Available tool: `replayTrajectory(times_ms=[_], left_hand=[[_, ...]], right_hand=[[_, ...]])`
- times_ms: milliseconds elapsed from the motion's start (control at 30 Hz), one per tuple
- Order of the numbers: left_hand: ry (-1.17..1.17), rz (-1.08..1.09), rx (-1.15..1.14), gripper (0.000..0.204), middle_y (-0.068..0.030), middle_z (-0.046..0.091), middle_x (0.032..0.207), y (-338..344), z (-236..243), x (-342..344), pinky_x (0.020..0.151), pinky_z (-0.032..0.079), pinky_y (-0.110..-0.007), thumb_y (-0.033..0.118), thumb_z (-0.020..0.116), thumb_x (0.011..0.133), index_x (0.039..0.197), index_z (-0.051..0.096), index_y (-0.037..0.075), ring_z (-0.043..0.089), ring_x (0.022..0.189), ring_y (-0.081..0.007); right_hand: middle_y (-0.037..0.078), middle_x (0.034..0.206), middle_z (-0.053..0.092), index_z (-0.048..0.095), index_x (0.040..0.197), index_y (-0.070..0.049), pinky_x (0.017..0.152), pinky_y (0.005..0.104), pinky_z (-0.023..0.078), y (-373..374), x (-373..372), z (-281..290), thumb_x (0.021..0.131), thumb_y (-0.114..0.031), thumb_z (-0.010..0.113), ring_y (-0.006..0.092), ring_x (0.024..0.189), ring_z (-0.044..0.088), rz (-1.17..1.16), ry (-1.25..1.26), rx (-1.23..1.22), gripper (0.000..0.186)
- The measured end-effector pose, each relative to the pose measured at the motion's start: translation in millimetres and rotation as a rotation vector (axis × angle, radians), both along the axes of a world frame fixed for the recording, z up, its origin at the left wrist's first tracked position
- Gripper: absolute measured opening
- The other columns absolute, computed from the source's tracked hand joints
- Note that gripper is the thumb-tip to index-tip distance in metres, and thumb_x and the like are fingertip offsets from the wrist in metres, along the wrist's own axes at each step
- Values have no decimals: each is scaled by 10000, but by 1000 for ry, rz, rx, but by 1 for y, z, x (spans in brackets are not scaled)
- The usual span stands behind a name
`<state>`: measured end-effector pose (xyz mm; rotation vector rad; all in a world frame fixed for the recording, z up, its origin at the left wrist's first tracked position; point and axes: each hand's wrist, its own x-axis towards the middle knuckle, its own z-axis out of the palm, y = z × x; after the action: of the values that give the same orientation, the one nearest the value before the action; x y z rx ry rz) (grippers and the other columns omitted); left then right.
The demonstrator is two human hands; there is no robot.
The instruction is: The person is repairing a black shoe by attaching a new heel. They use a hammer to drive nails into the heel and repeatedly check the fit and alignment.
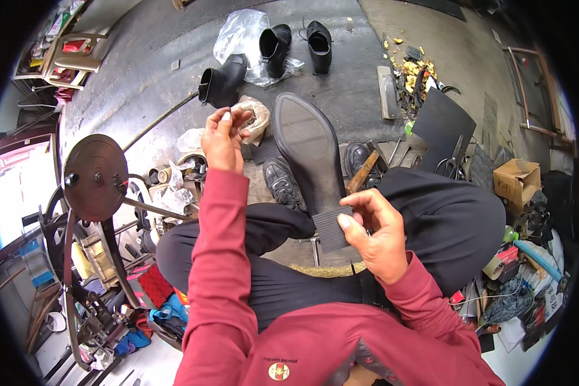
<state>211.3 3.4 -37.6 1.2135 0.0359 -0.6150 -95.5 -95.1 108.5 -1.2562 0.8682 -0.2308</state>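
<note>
In my right hand (376, 235) is a ribbed black rubber piece (329, 233), pinched at the heel end of an upturned shoe sole (305, 138). The long, pointed sole is dark, with faint lines across it, and stands between my knees. My left hand (227, 138) is raised left of the sole, fingers curled and thumb near the fingertips; whatever they hold is too small to make out. Just beside it, an open pale bag (258, 122) contains small bits. Behind the right side of the sole lies a hammer with a wooden handle (361, 174).
Black boots (273, 51) stand on a dark mat (148, 77), near plastic wrap. Yellow scraps (418, 71), a metal bar (386, 90), a rubber sheet (441, 119) and scissors lie right. An iron machine with a wheel (96, 180) is left; a cardboard box (514, 180) and clutter are right.
</note>
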Motion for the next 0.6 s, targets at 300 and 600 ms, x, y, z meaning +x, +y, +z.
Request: replayTrajectory(times_ms=[300, 600], left_hand=[[-160, -50, -13, 356, -152, 771, 1169, 38, 137, -167, 752, 510, -305, 116, 624, 1085, 1406, 500, 25, 732, 1160, -282], [-131, -72, 25, 157, -221, 706, 1357, 40, 146, -213, 556, 448, -191, 102, 612, 1101, 1253, 579, 86, 701, 976, -139]], right_hand=[[-97, 820, 489, 665, 1160, -30, 663, 183, 388, 4, 1, -10, 976, -23, 745, -9, 731, 438, -22, -112, 80, 200], [-94, 827, 499, 668, 1155, -36, 643, 181, 397, 3, 0, -13, 976, -43, 764, -14, 727, 439, -11, -122, 74, 203]])
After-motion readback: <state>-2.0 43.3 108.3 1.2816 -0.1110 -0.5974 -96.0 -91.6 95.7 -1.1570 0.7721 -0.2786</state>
